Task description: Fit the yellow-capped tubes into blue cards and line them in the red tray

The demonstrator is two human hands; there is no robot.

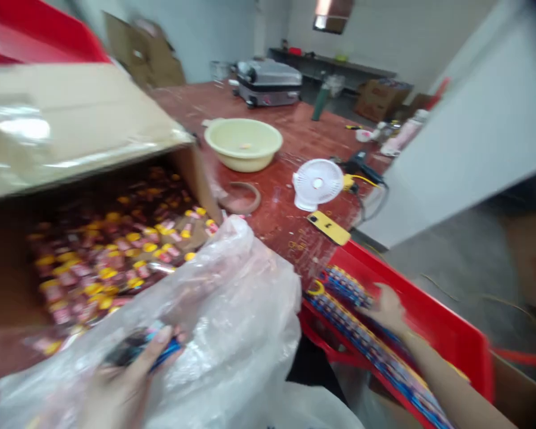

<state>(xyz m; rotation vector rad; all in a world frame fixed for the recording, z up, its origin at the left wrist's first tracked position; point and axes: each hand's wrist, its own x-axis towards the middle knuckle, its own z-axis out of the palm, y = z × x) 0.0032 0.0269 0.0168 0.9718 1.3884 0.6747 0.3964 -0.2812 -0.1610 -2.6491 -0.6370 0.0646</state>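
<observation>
My left hand is at the bottom left, fingers closed round a small dark and blue packet against a clear plastic bag. Behind the bag, an open cardboard box holds several small red and yellow packets. My right hand reaches into a red tray at the lower right, fingers bent down on rows of blue and red packets lying in it. The picture is blurred by motion.
On the red-brown table stand a cream bowl, a small white fan, a yellow phone and a grey case. A white panel stands at the right. Cardboard boxes sit at the back.
</observation>
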